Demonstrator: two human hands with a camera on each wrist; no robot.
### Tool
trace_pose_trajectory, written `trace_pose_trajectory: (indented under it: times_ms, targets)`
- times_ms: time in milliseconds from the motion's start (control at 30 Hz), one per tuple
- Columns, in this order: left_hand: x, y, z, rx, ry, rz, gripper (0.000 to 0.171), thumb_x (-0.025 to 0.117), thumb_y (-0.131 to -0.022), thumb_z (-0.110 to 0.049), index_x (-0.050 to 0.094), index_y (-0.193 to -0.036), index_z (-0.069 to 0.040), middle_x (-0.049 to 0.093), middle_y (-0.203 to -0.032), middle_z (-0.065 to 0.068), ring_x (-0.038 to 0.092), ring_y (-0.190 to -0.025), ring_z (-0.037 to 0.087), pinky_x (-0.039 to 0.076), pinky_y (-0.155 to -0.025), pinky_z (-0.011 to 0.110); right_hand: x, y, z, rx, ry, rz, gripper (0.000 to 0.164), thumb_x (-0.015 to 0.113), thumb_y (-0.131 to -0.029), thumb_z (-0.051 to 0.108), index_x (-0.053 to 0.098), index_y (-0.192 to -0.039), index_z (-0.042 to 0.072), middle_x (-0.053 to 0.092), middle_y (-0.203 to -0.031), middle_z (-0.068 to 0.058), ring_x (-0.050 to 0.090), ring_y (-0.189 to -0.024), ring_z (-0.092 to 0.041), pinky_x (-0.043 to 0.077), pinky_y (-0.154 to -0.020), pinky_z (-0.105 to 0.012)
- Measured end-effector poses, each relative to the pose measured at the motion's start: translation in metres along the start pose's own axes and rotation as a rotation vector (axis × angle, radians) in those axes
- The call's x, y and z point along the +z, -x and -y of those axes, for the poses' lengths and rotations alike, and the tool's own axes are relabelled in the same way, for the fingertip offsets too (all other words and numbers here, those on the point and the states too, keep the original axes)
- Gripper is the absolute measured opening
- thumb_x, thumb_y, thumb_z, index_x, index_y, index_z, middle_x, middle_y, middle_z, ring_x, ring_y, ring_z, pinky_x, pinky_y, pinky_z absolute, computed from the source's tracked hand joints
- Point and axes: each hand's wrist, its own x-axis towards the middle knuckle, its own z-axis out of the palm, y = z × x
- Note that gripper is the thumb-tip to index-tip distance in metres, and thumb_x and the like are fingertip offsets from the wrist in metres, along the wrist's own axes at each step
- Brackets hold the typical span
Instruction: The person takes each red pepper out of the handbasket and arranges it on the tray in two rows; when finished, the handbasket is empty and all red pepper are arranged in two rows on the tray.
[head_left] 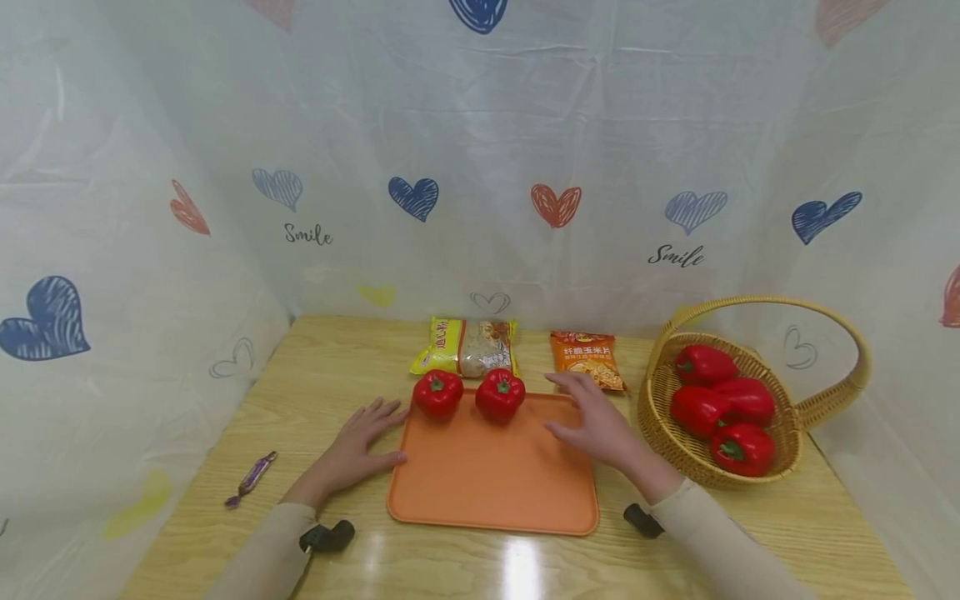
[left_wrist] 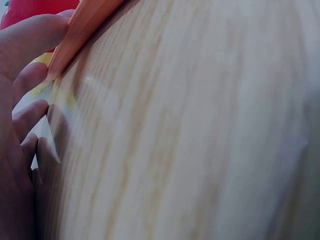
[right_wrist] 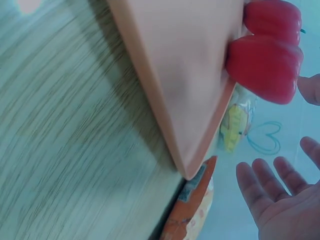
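An orange tray (head_left: 495,475) lies on the table with two red bell peppers on its far edge, the left pepper (head_left: 438,395) in the tray's far left corner and the right pepper (head_left: 500,396) beside it. My left hand (head_left: 362,443) is at the tray's left side, fingers spread, the thumb touching the rim; the left wrist view shows this hand (left_wrist: 30,75) against the tray edge. Over the tray's far right part hovers my right hand (head_left: 596,421), fingers apart and holding nothing. In the right wrist view its fingers (right_wrist: 270,182) extend loosely, apart from the peppers.
A wicker basket (head_left: 651,417) with several red peppers stands at the right, its handle arching up. Behind the tray lie a yellow food bag (head_left: 472,348) and an orange snack bag (head_left: 588,360). A purple-wrapped candy (head_left: 252,478) lies at the left. A patterned curtain (head_left: 480,142) surrounds the table.
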Motion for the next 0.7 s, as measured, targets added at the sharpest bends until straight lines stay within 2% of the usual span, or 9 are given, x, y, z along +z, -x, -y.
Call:
trace_pose_trajectory:
  times_ms: [333, 700]
  targets:
    - [0.000, 0.000, 0.000, -0.011, 0.001, 0.005, 0.070, 0.074, -0.092, -0.041, 0.052, -0.150, -0.009, 0.040, -0.159, 0.019, 0.021, -0.151, 0.047, 0.009, -0.120, 0.066, -0.013, 0.014, -0.012, -0.037, -0.009, -0.024, 0.069, 0.084, -0.086, 0.018, 0.051, -0.147, 0.016, 0.047, -0.143, -0.015, 0.056, -0.124, -0.036, 0.055, -0.096, -0.052]
    - [0.000, 0.000, 0.001, -0.024, 0.008, 0.014, 0.074, 0.076, -0.090, -0.041, 0.050, -0.151, -0.008, 0.038, -0.160, 0.018, 0.018, -0.152, 0.044, 0.007, -0.121, 0.064, -0.029, 0.029, -0.026, -0.063, 0.018, -0.071, 0.067, 0.084, -0.084, 0.014, 0.054, -0.145, 0.011, 0.051, -0.138, -0.013, 0.057, -0.117, -0.038, 0.056, -0.092, -0.052]
